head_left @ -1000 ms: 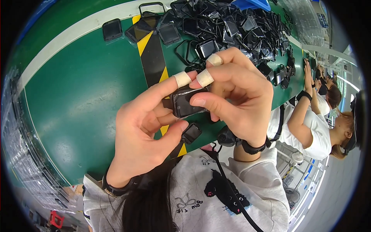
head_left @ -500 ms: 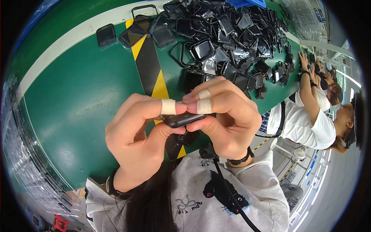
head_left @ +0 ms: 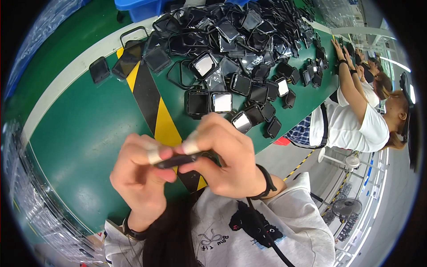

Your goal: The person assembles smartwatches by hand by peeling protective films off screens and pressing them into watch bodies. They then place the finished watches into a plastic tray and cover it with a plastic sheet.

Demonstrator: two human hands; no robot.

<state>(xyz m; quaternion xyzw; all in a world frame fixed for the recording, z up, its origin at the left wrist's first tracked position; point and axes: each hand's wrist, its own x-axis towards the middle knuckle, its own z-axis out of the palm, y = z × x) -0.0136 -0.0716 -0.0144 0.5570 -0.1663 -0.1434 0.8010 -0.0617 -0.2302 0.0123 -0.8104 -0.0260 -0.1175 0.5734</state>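
Between my two hands is a small black case with rounded edges, held edge-on and slightly blurred. My left hand pinches its left end between thumb and fingertips. At the other end, my right hand grips it in the same way, thumb below and fingers above. Pale tape wraps fingers on both hands. The case is held above a yellow and black striped tape on the green table. Just beyond my right hand lie several square black cases, some with bright, reflecting faces.
A large heap of black frames and cases in clear film covers the far side. Blue bins stand behind it. Clear plastic packs line the left edge. At the right, people in white shirts work along the table.
Both hands, still pinching the black case, have shifted left and lower in the view. The view itself has turned, so the heap shows further left and more cases are visible.
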